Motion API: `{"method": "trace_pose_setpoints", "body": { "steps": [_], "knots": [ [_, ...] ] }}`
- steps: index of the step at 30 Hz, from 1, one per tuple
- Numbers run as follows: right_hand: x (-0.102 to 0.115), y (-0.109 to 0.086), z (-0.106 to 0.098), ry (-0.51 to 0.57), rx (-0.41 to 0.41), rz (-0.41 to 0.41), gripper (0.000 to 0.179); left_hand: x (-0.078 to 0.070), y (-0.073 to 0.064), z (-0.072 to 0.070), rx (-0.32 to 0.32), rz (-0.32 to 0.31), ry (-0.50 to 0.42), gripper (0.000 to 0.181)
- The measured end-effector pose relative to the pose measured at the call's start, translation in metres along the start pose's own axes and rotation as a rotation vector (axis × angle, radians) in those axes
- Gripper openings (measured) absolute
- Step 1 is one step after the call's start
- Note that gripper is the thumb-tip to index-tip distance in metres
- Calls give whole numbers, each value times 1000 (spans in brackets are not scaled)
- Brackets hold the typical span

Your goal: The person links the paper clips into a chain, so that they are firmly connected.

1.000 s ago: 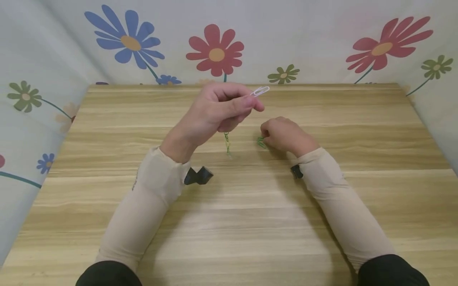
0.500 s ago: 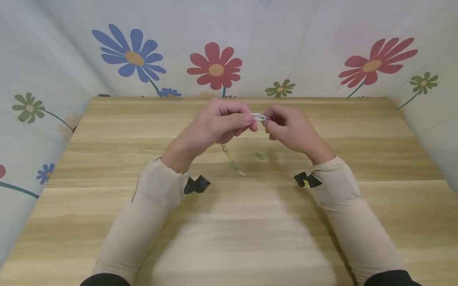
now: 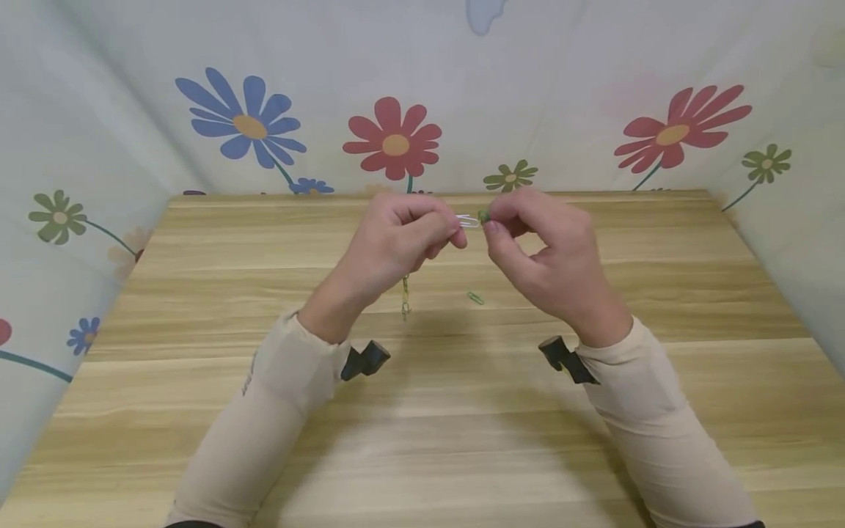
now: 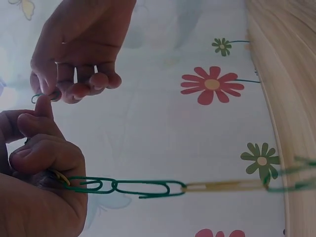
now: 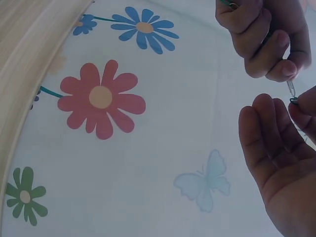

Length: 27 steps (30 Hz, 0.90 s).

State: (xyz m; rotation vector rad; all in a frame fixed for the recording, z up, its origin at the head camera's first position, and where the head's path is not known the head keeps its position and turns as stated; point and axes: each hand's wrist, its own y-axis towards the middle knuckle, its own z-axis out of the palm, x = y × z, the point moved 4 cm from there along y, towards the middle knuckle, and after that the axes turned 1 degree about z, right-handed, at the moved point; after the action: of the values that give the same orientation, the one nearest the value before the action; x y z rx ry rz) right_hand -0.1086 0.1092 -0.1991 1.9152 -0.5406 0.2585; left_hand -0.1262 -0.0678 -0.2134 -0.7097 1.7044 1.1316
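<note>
My left hand pinches a white paper clip between thumb and forefinger, its looped end pointing right. From the same hand hangs a chain of green and yellow paper clips; its upper end is hidden in the curled fingers. Close up in the left wrist view, linked green clips lead to a yellow clip. Facing it, my right hand pinches a green paper clip, mostly covered by the fingertips. In the right wrist view, the green clip sits right at the tip of the white clip.
One loose green paper clip lies on the wooden table below the hands. Black wrist-camera mounts stick out from both sleeves. A flower-printed cloth stands behind the table's far edge.
My right hand has risen from the table with a green paper clip, up to the white clip in my left hand. The hanging chain has swung; one green clip stays on the table.
</note>
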Motion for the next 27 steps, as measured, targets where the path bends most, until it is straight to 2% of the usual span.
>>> {"method": "trace_pose_setpoints", "body": {
  "steps": [5, 11, 13, 16, 19, 23, 25, 27],
  "knots": [
    [3, -1, 1, -60, 14, -30, 9, 2, -1, 0, 0, 4, -35, 25],
    [1, -2, 3, -198, 128, -49, 8, 2, -1, -2, 1, -15, -149, 24],
    [0, -2, 1, -221, 148, -44, 7, 3, -1, -2, 8, -18, -148, 24],
    [1, -2, -4, -199, 144, -15, 6, 3, 1, -2, 35, -33, -133, 24],
    [3, -1, -9, -97, 117, 36, 8, 3, 0, -3, 111, -54, -115, 25],
    [9, 1, -12, 44, 100, 90, 18, 4, -1, 0, 272, -72, -113, 25],
    [12, 2, -13, 69, 116, 101, 13, 5, -2, 3, 342, -72, -137, 26],
    [14, 2, -12, 73, 145, 105, 6, 5, -3, 7, 386, -65, -180, 27]
  ]
}}
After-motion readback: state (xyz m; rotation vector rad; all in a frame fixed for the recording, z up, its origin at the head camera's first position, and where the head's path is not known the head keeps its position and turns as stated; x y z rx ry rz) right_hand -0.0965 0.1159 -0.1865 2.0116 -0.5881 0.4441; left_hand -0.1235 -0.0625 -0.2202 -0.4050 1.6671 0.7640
